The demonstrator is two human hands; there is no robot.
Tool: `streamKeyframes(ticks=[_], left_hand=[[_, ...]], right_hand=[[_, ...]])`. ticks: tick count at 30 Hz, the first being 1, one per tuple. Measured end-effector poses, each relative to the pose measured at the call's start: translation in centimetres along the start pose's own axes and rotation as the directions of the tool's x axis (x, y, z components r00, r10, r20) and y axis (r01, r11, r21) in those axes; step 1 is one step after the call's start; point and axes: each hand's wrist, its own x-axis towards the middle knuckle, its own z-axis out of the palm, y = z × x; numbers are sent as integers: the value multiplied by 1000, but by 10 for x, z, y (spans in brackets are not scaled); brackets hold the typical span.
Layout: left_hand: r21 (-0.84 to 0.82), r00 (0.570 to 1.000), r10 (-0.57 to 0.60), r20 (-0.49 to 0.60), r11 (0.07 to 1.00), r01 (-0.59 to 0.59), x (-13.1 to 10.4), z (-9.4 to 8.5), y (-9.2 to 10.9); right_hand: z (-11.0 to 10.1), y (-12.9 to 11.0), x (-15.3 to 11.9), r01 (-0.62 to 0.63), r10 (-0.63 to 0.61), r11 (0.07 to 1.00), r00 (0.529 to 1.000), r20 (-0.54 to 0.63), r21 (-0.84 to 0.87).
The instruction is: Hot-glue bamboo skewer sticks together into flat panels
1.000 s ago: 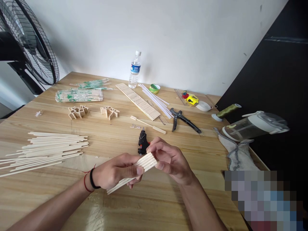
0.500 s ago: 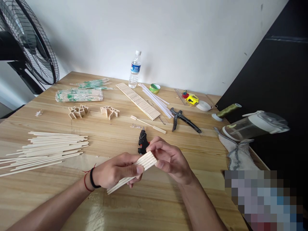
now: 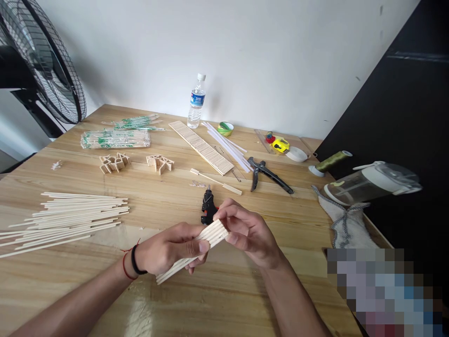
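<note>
A flat bundle of pale wooden sticks point(image 3: 213, 232) lies slantwise between my hands, its near end pointing down and left. My left hand point(image 3: 175, 250) is closed round its middle, the thumb pressed on top and the fingers underneath. With thumb and fingers my right hand point(image 3: 245, 234) grips the far end of the bundle at its edges. Just beyond my hands a black hot glue gun point(image 3: 208, 206) lies on the wooden table point(image 3: 168, 309), partly hidden by my right hand. Many loose sticks point(image 3: 77, 213) are spread out on the left.
Behind are a slatted stick panel point(image 3: 201, 147), white glue sticks point(image 3: 229, 147), black cutters point(image 3: 268, 175), small stick assemblies point(image 3: 159, 163), wrapped stick packs point(image 3: 115, 139) and a water bottle point(image 3: 196, 103). A clear jug point(image 3: 372, 185) lies at the right; a fan point(image 3: 45, 61) stands left.
</note>
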Motion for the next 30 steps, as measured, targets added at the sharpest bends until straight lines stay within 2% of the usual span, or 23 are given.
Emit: streamKeyframes(ticks=[5, 16, 30], left_hand=[[-13, 1000, 10, -9, 1000, -10, 0, 0, 0], [-64, 998, 53, -32, 996, -55, 1, 1, 1], [-11, 994, 93, -57, 996, -93, 2, 1, 0]], right_hand=[[1, -1, -1, -10, 10, 1000, 1000, -11, 9], [6, 1, 2, -21, 25, 999, 994, -109, 38], [4, 3, 2, -69, 70, 998, 988, -136, 14]])
